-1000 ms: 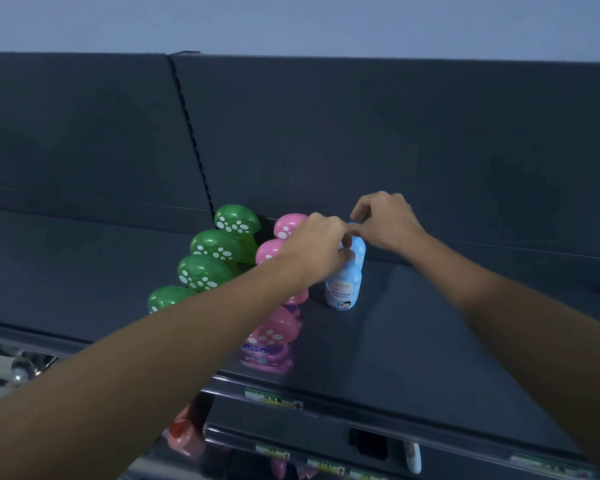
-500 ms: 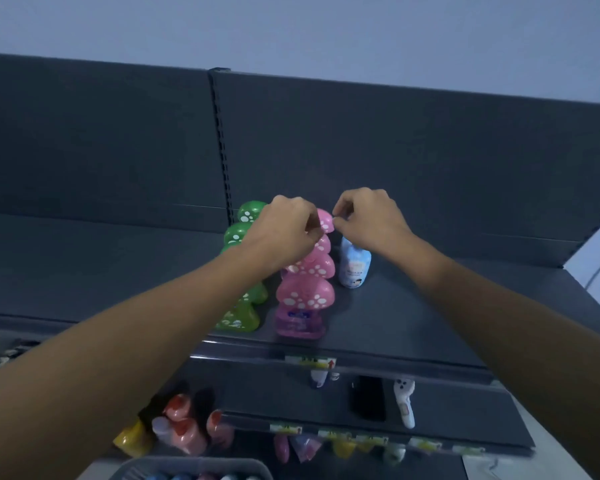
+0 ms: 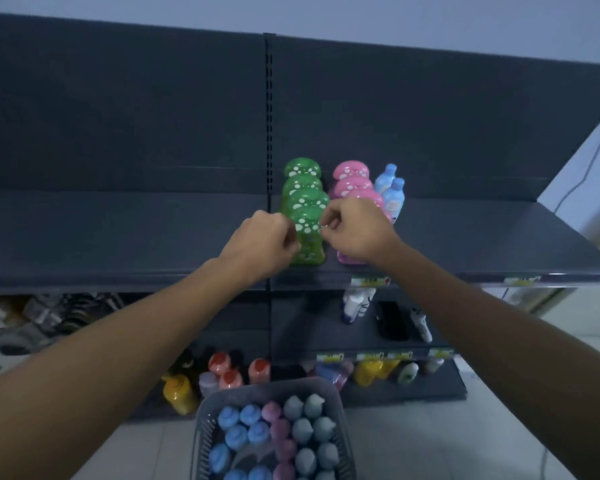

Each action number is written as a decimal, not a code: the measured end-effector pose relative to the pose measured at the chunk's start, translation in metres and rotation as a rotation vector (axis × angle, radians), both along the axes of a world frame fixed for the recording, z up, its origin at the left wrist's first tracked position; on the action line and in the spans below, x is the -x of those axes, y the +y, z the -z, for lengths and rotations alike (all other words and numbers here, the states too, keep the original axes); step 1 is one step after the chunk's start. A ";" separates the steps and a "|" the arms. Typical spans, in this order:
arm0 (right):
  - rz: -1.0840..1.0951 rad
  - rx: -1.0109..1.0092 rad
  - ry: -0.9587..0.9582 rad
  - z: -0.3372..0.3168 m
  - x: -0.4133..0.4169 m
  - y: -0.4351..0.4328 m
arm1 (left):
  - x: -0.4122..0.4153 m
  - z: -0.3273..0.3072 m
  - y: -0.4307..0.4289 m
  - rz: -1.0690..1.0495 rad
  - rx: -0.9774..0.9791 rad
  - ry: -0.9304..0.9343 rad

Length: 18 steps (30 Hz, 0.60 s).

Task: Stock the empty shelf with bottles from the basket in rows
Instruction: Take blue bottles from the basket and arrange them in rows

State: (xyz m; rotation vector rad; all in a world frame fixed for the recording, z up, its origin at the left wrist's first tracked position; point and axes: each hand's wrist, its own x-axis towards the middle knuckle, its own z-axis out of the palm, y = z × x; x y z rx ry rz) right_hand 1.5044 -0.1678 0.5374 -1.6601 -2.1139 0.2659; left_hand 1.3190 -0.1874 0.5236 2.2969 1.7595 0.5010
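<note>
Curled tight, the left grip [image 3: 264,244] and right grip [image 3: 357,230] flank the front green bottle [image 3: 309,249] on the shelf [image 3: 465,244], arms outstretched; whether they pinch it I cannot tell. Four green bottles stand in a row, beside three visible pink caps [image 3: 352,187] and two blue bottles [image 3: 392,192]. The basket [image 3: 257,391] below holds blue, pink and grey bottles

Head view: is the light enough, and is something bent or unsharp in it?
Head view: the light is dim and bluish, so the green bottles look muted; head view: the wide-angle lens bows the shelf front edge and stretches both forearms toward the corners; head view: the lower left shelves are dark and smeared, while the basket is clearer.
</note>
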 end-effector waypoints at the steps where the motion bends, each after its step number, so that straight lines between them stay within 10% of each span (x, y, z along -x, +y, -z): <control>1: -0.002 0.013 -0.008 0.007 0.009 -0.009 | 0.010 0.009 -0.008 0.000 0.017 0.007; 18: -0.106 0.433 -0.099 0.248 0.092 -0.085 | 0.106 0.242 -0.086 -0.091 0.459 0.137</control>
